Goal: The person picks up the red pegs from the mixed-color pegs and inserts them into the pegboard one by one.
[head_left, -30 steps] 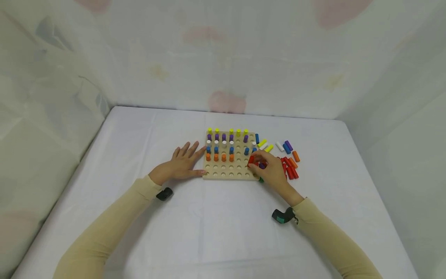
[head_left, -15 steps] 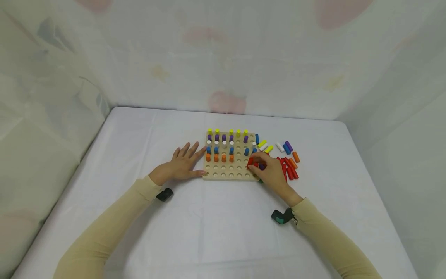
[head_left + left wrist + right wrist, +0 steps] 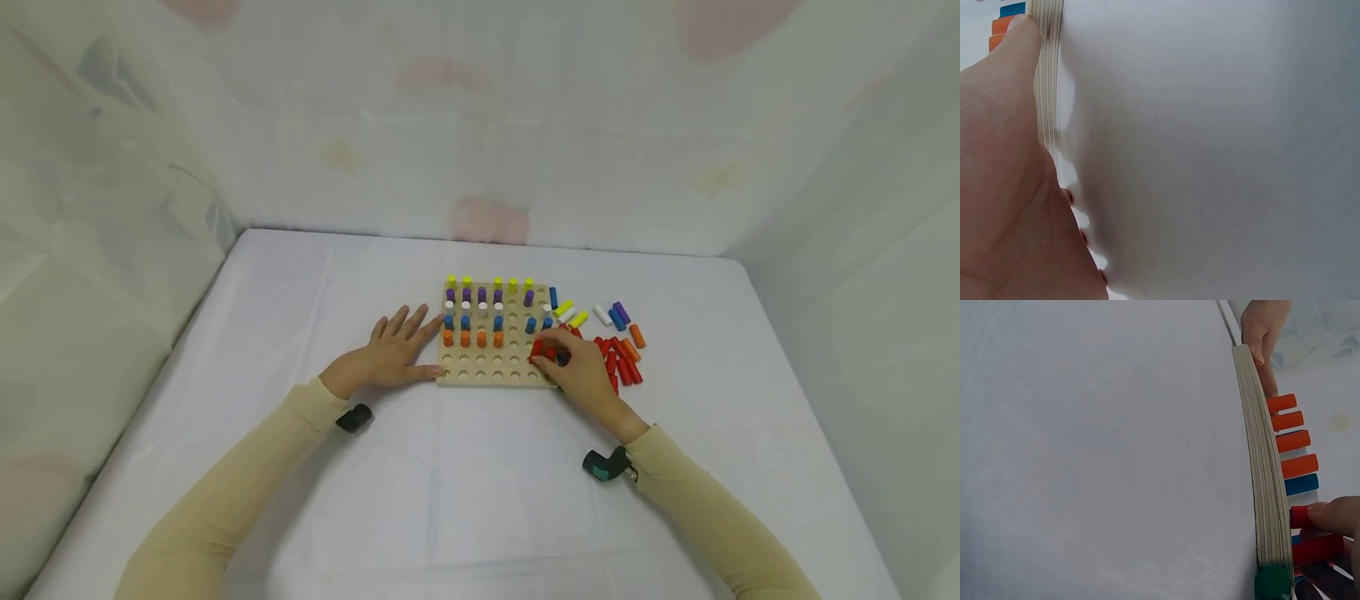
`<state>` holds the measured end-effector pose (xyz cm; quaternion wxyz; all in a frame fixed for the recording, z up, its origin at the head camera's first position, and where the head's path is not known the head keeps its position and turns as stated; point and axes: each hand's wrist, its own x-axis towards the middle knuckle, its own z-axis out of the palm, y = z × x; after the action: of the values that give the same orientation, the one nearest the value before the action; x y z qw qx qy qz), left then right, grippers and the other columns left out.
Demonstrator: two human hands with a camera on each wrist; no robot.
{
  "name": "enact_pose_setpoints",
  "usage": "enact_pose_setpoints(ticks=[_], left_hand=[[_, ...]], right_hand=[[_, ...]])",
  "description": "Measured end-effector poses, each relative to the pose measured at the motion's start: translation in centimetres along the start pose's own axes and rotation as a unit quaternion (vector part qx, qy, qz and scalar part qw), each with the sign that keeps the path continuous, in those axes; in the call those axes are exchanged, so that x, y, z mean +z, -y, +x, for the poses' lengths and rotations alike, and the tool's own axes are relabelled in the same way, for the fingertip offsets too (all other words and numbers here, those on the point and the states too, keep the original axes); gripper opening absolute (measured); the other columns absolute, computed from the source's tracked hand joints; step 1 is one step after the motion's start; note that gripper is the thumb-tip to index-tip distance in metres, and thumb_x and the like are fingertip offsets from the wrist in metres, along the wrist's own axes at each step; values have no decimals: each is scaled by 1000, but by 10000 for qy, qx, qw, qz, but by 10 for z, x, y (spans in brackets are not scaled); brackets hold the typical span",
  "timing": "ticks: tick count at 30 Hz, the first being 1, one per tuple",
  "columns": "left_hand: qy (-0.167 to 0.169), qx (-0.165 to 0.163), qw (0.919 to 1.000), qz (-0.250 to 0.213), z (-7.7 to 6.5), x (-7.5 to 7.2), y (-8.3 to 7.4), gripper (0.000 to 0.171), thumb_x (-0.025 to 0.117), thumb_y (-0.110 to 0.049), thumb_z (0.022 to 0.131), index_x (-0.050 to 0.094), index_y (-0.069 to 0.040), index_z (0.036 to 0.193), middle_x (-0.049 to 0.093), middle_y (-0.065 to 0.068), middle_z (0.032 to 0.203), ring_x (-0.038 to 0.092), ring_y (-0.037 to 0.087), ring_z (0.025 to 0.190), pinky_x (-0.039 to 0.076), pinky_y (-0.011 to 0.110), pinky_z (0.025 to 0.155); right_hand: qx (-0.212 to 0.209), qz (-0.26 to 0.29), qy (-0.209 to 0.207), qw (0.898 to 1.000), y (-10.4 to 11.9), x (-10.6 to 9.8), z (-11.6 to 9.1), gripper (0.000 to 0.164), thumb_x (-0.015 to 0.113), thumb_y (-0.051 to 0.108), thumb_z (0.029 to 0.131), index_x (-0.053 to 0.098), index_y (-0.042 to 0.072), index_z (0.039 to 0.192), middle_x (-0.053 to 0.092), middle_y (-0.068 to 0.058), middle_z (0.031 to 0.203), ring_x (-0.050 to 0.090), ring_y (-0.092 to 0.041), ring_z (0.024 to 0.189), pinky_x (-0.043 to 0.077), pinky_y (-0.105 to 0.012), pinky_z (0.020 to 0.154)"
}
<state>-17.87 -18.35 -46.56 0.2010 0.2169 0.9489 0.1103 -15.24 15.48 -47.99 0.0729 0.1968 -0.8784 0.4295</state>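
Observation:
A wooden pegboard (image 3: 487, 382) lies on the table, with rows of yellow, purple, white, blue and orange pegs (image 3: 482, 339) upright in its holes. My left hand (image 3: 390, 354) rests at the board's left edge, fingers spread, thumb touching the near left corner. Over the board's right side, my right hand (image 3: 588, 375) pinches a red peg (image 3: 537, 347) between thumb and finger. In the right wrist view that red peg (image 3: 1300, 517) is upright against the board's top; whether it sits in a hole is hidden. Another red peg (image 3: 1319, 550) stands beside it.
Loose red pegs (image 3: 625, 371) lie right of the board, with orange, purple, blue, white and yellow ones behind them. A green peg (image 3: 1272, 582) is by the board's near right corner. White cloth (image 3: 495, 483) covers the table, and fabric walls surround it.
My right hand has shifted slightly left and lower with the red peg pinched. The left hand and the board have kept their places.

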Motion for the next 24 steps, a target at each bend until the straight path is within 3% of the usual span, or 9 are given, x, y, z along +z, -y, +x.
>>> enact_pose_setpoints(ticks=[10,17,24], left_hand=[[21,17,10000,-63,3,1,2,95,49,-68,93,0,-25,161,-9,17,168,-11,47,153,-2,70,119],[-19,63,9999,-107,6,6,8,100,42,-79,87,-2,-28,160,-10,15,168,-13,46,153,-5,70,119],[-5,27,10000,-8,7,4,6,97,44,-76,90,-2,-27,160,-11,15,168,-13,46,153,-3,69,119]], right_hand=[[-79,-182,-34,9998,0,2,0,31,78,16,86,69,10,115,76,-5,101,67,-16,87,55,-32,75],[2,-314,36,9995,3,1,0,32,77,16,87,69,11,117,76,-5,103,68,-18,92,56,-36,81],[-46,-475,85,9988,5,1,1,33,78,17,86,69,11,117,75,-5,104,68,-19,95,57,-38,86]])
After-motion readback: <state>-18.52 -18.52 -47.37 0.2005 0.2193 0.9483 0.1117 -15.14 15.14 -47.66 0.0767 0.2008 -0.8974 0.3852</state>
